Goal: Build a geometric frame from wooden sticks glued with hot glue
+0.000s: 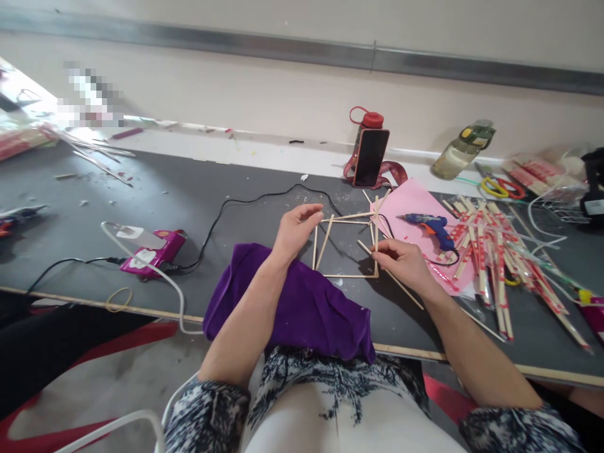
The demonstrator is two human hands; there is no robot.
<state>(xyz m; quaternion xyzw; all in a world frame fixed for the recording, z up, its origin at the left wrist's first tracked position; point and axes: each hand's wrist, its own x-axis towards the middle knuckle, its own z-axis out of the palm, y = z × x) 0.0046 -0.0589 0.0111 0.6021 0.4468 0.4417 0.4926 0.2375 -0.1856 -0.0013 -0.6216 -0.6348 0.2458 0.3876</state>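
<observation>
A box-like frame of thin wooden chopsticks (349, 275) stands on the dark table before me. At its upper left corner my left hand (301, 229) has thumb and fingers closed together on the frame; the fingertips hide the exact contact. Beside the frame's right side, my right hand (401, 258) pinches a single chopstick (403, 289), which slants down toward the table's front edge. A blue glue gun (431, 228) lies on pink paper (409, 195) just beyond my right hand. Under my left forearm is a crumpled purple cloth (302, 302).
Wrapped chopsticks (500, 258) are heaped at the right. A phone (372, 158) leans on a red-capped bottle (372, 118); a green bottle (465, 150) tilts nearby. Scissors (495, 187) lie behind the heap. A magenta power strip (153, 255) with cords (250, 198) sits left.
</observation>
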